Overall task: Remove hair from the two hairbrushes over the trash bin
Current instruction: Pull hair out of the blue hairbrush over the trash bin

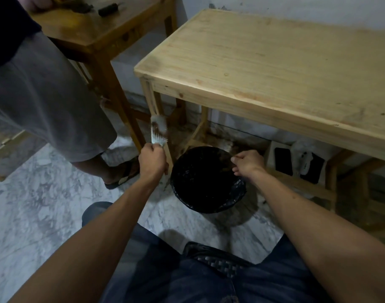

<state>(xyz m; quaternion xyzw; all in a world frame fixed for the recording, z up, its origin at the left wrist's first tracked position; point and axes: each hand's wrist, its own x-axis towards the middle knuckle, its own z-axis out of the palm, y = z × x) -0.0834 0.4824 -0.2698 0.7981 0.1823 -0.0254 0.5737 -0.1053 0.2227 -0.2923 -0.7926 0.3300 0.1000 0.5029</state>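
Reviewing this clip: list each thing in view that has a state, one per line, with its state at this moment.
Left hand: closed around the hairbrush handle.
Hairbrush: held upright beside the bin, hair still caught in its bristles.
Right hand: over the bin, fingertips pinched; what they hold is too small to tell.
Trash bin: open, lined with a black bag, standing on the floor.
Pale wooden table: top bare.

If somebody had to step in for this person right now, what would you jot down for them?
Left hand: grip shut on the white hairbrush, held upright just left of the trash bin; some hair shows in its bristles.
Right hand: fingers pinched together over the bin; too dim to tell if hair is in them.
Second brush: possibly the dark object on the far table.
Left: finish this brush, then clean the other.
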